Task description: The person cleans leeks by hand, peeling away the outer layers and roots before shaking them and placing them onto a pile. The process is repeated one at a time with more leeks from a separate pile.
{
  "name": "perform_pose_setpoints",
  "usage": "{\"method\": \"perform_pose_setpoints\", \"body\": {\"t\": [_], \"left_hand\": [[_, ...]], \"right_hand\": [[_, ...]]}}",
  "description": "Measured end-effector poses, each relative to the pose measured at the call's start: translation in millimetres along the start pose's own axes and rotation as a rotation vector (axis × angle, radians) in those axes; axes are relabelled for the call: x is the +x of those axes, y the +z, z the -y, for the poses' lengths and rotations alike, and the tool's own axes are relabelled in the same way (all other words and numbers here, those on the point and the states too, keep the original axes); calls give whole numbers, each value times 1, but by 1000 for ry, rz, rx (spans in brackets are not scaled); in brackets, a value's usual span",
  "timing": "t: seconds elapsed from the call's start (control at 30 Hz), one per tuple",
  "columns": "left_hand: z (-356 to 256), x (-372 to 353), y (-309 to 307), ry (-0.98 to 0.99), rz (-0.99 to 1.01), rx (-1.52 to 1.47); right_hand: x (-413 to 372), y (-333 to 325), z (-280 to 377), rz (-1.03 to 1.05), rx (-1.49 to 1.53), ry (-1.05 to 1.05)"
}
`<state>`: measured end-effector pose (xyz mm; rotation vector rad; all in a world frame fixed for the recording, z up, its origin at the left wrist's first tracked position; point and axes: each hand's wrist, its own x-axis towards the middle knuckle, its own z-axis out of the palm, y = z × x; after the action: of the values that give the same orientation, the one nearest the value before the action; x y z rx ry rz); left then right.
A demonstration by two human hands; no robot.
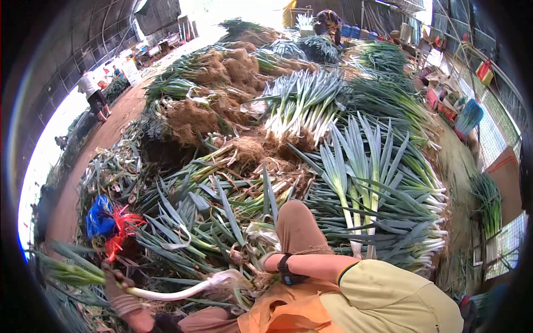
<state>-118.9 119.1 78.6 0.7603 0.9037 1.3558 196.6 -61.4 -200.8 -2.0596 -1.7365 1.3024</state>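
In a brown glove, my left hand (119, 292) is wrapped round a leek (177, 292) at the lower left. The leek's green leaves point left, and its white stalk and hairy roots reach toward my lap. My right forearm, with a black wristband (286, 270), crosses in front of my raised brown-clad knee (300, 225). Beyond the band, my right hand (267, 262) is near the leek's root end, its fingers blurred among leaves and husks. Loose leeks (194, 208) with green tops lie around both hands.
Clean white-stemmed leeks (361, 188) lie at my right, a bundle (308, 102) ahead. Root-covered leeks (222, 77) are heaped beyond. A blue bundle (100, 217) and red strips (122, 227) lie left. One person (328, 25) bends at the back; another (91, 91) stands far left.
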Motion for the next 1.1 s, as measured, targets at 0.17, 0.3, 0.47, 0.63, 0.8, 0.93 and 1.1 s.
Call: {"method": "perform_pose_setpoints", "body": {"t": [0.17,0.3,0.47,0.63,0.8,0.93,1.1], "left_hand": [[-13,-37,50,-127,-49,166],[69,-20,32,-167,242,-64],[194,-29,5,-440,-3,102],[296,-68,-42,-686,-141,267],[324,-51,-72,-715,-272,381],[292,-77,-40,-618,-284,357],[302,-82,-72,-683,-110,186]], "right_hand": [[-29,-48,83,-231,173,-526],[-65,-22,121,304,792,-775],[-54,9,88,175,444,-304],[-60,-13,92,426,132,-32],[-38,21,67,389,182,-119],[-74,-20,95,329,206,-101],[-63,-4,97,226,25,-121]]}}
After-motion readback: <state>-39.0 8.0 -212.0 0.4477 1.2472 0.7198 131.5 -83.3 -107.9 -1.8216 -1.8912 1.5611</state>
